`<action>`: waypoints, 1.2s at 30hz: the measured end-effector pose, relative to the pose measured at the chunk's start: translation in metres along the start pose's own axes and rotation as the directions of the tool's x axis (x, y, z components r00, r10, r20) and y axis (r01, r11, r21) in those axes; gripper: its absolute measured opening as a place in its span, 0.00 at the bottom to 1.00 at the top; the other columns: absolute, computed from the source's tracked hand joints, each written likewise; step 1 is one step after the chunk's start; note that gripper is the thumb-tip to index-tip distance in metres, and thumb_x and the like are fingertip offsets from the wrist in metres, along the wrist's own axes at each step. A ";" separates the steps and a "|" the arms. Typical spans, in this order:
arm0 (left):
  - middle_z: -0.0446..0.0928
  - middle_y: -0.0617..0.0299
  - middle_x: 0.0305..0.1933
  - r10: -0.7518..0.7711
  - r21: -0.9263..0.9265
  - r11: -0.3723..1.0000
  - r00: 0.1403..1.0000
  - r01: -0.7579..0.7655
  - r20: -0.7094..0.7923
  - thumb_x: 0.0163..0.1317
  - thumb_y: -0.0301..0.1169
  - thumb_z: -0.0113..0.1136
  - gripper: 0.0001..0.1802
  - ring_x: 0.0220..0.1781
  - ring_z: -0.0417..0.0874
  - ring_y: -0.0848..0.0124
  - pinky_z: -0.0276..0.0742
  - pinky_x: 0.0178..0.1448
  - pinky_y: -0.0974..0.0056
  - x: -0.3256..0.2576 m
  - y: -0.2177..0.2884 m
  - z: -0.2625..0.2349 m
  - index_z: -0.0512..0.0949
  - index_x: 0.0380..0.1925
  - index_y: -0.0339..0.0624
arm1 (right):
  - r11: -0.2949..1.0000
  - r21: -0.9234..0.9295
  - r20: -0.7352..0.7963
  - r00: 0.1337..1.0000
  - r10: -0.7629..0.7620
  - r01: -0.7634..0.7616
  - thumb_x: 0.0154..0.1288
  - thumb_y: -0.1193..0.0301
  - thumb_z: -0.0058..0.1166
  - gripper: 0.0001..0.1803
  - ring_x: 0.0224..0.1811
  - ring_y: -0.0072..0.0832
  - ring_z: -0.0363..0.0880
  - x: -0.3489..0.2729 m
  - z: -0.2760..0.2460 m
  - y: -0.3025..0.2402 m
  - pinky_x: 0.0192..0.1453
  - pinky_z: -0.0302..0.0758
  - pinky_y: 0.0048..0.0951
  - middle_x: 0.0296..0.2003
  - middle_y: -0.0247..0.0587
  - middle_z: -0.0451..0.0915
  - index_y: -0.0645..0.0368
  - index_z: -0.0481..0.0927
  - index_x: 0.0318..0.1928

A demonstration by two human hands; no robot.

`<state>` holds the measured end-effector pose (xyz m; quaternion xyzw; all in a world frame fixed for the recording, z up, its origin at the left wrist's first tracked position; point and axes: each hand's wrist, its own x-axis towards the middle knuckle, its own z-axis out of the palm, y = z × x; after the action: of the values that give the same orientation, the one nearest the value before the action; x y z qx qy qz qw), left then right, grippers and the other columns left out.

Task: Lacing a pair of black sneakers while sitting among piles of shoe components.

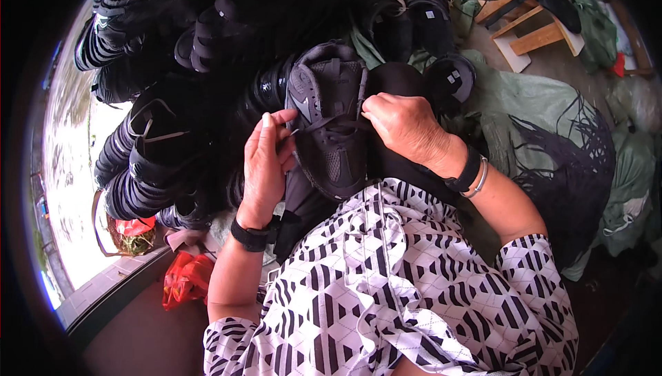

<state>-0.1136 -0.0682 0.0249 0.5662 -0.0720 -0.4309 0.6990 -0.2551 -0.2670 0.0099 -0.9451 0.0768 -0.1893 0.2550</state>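
A black shoe upper [334, 148] with grey side patches rests on my lap, toe toward me. A dark shoelace [329, 125] crosses its front below the tongue. At the shoe's left side, my left hand [267, 159] has its fingers bent, with the lace running to the fingertips. Over the right edge, my right hand [407, 124] is closed in a pinch at the lace's other side. The pinched ends themselves are mostly hidden by my fingers.
Stacks of nested black shoe uppers [148, 162] crowd the left and far side. To the right, a bundle of dark laces [569, 145] lies on a green sack [531, 100]. A wooden stool [538, 35] stands far right. A red plastic bag [187, 279] lies at lower left.
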 end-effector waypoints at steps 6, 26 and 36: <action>0.62 0.77 0.25 0.042 0.002 0.999 0.999 -0.042 0.005 0.69 0.36 0.50 0.11 0.22 0.57 0.88 0.52 0.24 0.80 -0.002 -0.002 -0.003 0.76 0.43 0.41 | 0.830 0.391 0.349 0.898 0.267 -0.398 0.63 0.76 0.47 0.06 0.25 0.18 0.76 0.010 -0.017 0.000 0.29 0.75 0.23 0.22 0.35 0.78 0.65 0.77 0.36; 0.66 0.75 0.25 -0.024 0.032 0.999 0.997 0.022 0.077 0.69 0.36 0.50 0.10 0.21 0.57 0.87 0.51 0.23 0.80 -0.003 0.004 0.001 0.73 0.42 0.43 | 0.688 0.478 0.455 0.824 0.338 -0.547 0.64 0.75 0.51 0.04 0.23 0.13 0.73 0.011 -0.015 0.007 0.25 0.72 0.17 0.23 0.31 0.77 0.63 0.77 0.34; 0.58 0.77 0.19 0.056 0.374 0.927 0.993 -0.014 -0.103 0.72 0.42 0.44 0.15 0.17 0.52 0.87 0.47 0.21 0.79 -0.025 -0.013 -0.006 0.75 0.41 0.44 | 0.840 0.375 0.343 0.901 0.266 -0.392 0.63 0.75 0.51 0.04 0.21 0.14 0.72 0.008 -0.013 0.003 0.24 0.70 0.17 0.22 0.32 0.77 0.63 0.77 0.34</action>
<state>-0.1320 -0.0465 0.0212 0.7104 -0.1234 -0.3644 0.5894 -0.2531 -0.2774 0.0212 -0.8531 0.1587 -0.0202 0.4966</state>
